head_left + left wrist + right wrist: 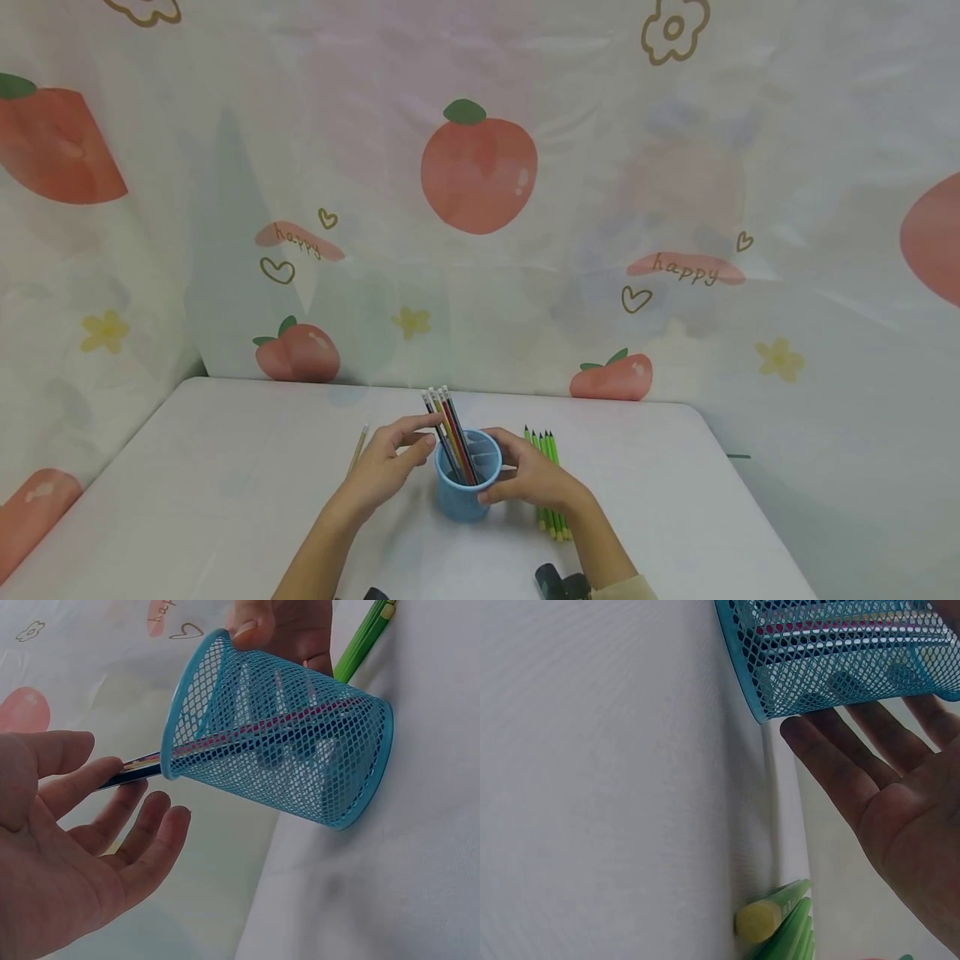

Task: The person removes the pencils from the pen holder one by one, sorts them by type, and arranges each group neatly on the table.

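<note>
Head view: blue mesh cup (460, 507) mid-frame, a bit low, on or just above the white counter (240, 487); can't tell if the base touches. Bundle of striped pencils (458, 442) inside, pale ends up, leaning to upper left past the rim. Thin dividers show in the cup's right part.

Right hand (536, 477) on the cup's right side: grip curled round the wall, thumb at the near rim, other fingers behind the mesh, as left wrist view also shows. Left hand (384, 463) at the cup's left: grip spread, fingers loosely bent, one fingertip against the pencil bundle above the rim; no pinch seen.

Green pencils (552, 452) lie side by side on the counter right of the cup, dark tips toward the top of the frame, yellow ends toward the bottom, middle part covered by the right hand. One lone pencil (359, 448) lies left of the cup, partly behind the left hand.

Beige sleeve (626, 588) and black device (550, 580) at bottom edge, right of centre. Backdrop (495, 308) fills the upper frame: peaches, yellow flowers, hearts, "happy" lettering.
</note>
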`<state>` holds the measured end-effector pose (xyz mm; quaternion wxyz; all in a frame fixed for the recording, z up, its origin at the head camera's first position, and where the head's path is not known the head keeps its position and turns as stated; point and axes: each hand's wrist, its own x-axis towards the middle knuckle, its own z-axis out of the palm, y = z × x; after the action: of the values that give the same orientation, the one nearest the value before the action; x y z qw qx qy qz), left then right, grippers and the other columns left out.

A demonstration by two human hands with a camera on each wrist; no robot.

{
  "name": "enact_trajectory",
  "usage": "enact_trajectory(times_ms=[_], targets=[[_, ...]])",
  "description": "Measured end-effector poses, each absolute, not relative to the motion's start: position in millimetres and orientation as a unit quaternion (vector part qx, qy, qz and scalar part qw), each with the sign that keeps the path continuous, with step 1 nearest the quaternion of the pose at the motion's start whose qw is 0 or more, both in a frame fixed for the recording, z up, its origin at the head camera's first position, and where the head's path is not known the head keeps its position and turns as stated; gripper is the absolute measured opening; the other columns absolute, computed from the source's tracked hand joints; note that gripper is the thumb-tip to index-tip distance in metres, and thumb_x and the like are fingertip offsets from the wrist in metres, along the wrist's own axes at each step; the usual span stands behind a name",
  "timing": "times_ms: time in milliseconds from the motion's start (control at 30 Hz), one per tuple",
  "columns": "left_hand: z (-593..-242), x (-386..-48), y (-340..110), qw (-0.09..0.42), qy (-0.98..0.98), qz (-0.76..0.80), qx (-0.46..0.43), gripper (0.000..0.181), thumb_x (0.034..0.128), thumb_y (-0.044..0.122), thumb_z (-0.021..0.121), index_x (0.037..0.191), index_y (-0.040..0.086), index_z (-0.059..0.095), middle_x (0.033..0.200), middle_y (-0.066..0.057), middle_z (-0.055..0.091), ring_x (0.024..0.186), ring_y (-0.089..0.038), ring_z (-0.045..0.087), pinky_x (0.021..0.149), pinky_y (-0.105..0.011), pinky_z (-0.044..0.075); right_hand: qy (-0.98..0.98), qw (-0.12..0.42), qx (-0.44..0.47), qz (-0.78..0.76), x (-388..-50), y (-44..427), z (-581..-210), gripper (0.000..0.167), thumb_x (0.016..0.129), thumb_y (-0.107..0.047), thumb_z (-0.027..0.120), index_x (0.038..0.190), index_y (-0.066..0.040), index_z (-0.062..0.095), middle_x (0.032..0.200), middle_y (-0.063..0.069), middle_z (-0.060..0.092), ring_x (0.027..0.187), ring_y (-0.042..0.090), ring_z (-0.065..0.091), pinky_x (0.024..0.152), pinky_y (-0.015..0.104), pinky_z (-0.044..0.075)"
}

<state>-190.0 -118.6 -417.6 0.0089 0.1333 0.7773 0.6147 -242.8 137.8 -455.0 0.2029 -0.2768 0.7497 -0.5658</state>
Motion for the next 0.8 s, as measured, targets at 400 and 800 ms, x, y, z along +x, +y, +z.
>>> enact_trajectory(times_ms=[400,800], targets=[[-409,-188,-123,-0.033,0.773,0.625,0.098,0.034,0.1005,0.021,0.060,0.134,0.019,0.062,0.140,-0.002,0.059,0.113,-0.029,0.065,0.102,-0.057,0.049,0.752,0.202,-0.276,-0.563,-243,138,-457,0.078,0.074,-0.012,0.087,0.143,-0.018,0.049,0.135,0.006,0.060,0.126,0.030,0.056,0.106,0.050,0.048],[-405,-188,-130,-0.063,0.742,0.657,0.117,0.033,0.0994,0.013,0.062,0.133,0.012,0.061,0.137,-0.006,0.060,0.119,-0.025,0.061,0.092,-0.025,0.056,0.756,0.201,-0.275,-0.559,-245,138,-458,0.079,0.075,-0.013,0.088,0.143,-0.019,0.049,0.136,0.005,0.059,0.126,0.029,0.055,0.106,0.049,0.049]])
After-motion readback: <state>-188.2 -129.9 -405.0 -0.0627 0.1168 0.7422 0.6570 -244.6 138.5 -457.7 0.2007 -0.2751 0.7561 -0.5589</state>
